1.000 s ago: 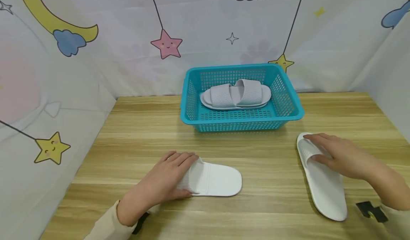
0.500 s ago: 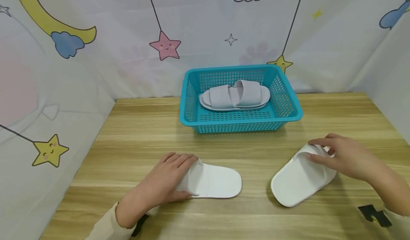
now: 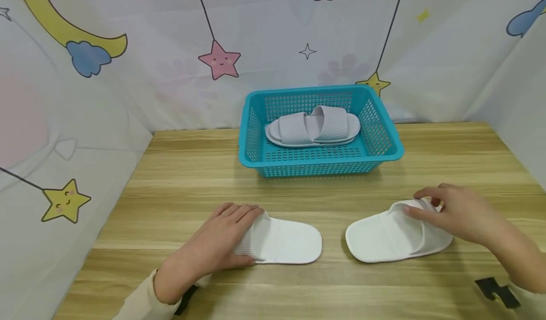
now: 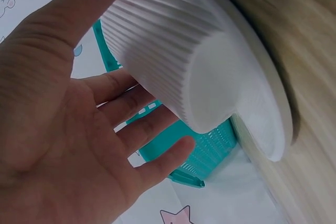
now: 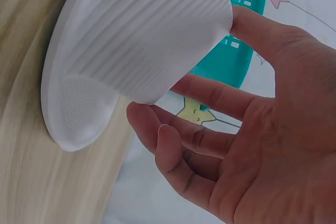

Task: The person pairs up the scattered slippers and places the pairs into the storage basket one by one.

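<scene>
1. Gripping the ribbed strap of a white foam-like slide slipper (image 3: 294,244) at six o'clock in the head view, the left hand (image 3: 226,237) hides most of its toe end. At four o'clock the right hand (image 3: 460,215) pinches the strap of a matching white slipper (image 3: 371,237); whether that sole lies fully flat on the wood-grain tabletop (image 3: 170,178) is hard to tell. The heel ends face each other, near but apart. Twelve o'clock from that gap stands a turquoise latticed plastic basket (image 3: 322,161), holding two pale greyish-lavender slippers (image 3: 294,129) that overlap, so one sole is partly hidden. Both cream sleeves (image 3: 142,298) are cut off by the frame.

2. In the left wrist view, the upper edge crops the thumb tip and the slipper. The fingers reach behind the strap, which covers some of their tips; the basket shows in part at six o'clock.

3. In the right wrist view, thumb and forefinger meet the strap at one o'clock, the forefinger's tip hidden behind it. The remaining fingers curl loosely.
</scene>
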The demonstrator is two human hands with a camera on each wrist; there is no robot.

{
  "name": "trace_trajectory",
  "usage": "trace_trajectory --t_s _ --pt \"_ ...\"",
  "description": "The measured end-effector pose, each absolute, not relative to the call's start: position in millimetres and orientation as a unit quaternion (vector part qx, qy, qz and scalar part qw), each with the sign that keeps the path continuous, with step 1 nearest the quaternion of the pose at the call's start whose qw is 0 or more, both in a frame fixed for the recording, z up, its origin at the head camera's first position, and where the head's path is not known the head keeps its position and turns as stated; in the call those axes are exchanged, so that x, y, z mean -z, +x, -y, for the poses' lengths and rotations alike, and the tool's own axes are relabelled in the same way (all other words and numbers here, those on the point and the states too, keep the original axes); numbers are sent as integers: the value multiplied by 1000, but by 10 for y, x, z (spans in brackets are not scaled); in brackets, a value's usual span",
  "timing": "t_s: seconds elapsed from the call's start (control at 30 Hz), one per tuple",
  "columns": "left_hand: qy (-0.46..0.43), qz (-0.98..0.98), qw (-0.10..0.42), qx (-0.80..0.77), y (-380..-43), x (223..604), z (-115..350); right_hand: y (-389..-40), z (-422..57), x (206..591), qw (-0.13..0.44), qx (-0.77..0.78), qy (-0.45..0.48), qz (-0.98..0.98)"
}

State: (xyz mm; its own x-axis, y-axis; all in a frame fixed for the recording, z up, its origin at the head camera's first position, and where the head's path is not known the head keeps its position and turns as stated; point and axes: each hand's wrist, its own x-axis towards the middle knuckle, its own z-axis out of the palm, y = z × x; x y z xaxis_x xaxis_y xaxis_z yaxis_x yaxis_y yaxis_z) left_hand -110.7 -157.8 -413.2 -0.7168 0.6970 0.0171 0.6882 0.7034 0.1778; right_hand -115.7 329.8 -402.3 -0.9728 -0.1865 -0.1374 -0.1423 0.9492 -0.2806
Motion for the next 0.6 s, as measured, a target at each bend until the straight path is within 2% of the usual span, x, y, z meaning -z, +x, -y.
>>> trace_trajectory --t_s 0.4,0.5,0.6 --pt "374 -923 19 -92 -1110 4179 1571 -1115 -3333 4069 98 139 -74 -983" --pt "373 -923 20 -91 -1113 4176 1569 -1096 -3390 4072 94 152 -109 -978" --pt "372 -924 23 -91 -1114 4172 1570 -1077 -3454 4090 65 152 -188 -968"
